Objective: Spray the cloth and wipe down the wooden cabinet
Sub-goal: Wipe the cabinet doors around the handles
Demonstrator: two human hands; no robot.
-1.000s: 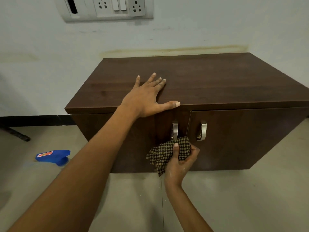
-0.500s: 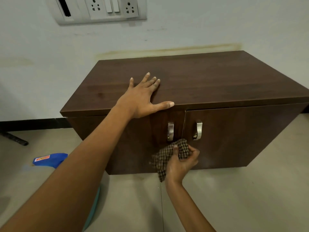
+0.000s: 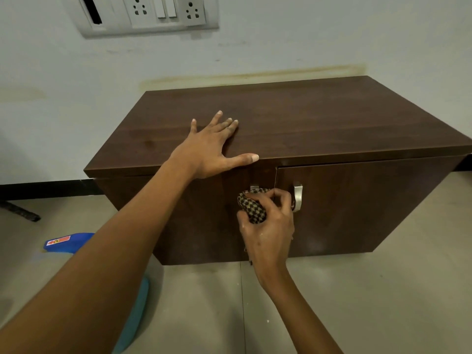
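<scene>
A low dark wooden cabinet (image 3: 319, 118) with two doors stands against the wall. My left hand (image 3: 212, 146) lies flat on its top near the front edge, fingers spread, thumb along the edge. My right hand (image 3: 268, 226) grips a bunched black-and-tan checked cloth (image 3: 251, 206) and presses it against the left door's metal handle (image 3: 254, 187), most of which is hidden by the cloth. The right door's handle (image 3: 297, 198) shows just beside my fingers. A blue spray bottle (image 3: 69, 242) lies on the floor to the left of the cabinet.
A switch and socket panel (image 3: 150, 14) is on the wall above. A black leg (image 3: 20, 212) of some furniture shows at far left. A teal object (image 3: 135, 315) lies on the tiled floor under my left arm.
My right hand has risen with the cloth from the lower door front up onto the left handle, and the cloth is bunched tighter. My left hand stays flat on the top.
</scene>
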